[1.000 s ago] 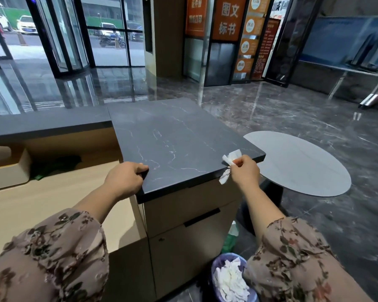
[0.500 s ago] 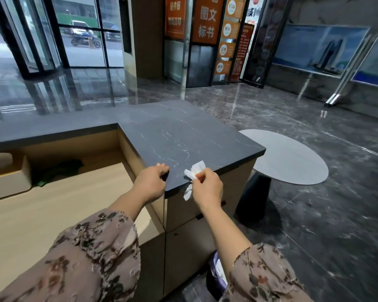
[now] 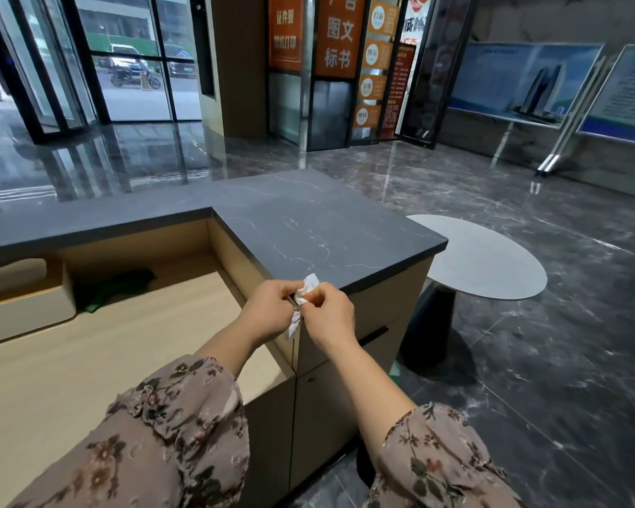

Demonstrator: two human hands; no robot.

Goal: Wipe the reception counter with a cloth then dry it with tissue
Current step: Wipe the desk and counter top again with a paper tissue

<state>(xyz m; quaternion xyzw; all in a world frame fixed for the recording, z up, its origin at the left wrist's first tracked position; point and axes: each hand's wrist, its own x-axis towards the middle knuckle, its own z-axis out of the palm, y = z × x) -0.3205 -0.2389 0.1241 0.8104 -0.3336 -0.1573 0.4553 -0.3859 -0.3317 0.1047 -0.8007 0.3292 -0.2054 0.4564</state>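
Head view: crumpled white tissue (image 3: 310,284) sits at the near corner of the dark veined stone counter top (image 3: 308,229). Left hand (image 3: 272,313) and right hand (image 3: 331,319) both pinch it, fingers curled. Risk: the wad's tiny (looks spent), so it could shred or slip off the edge.

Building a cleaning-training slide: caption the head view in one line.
Left hand and right hand hold a crumpled tissue together at the near corner of the dark reception counter.

Crumpled white tissue (image 3: 310,284) at dark counter (image 3: 327,232) corner (near edge)
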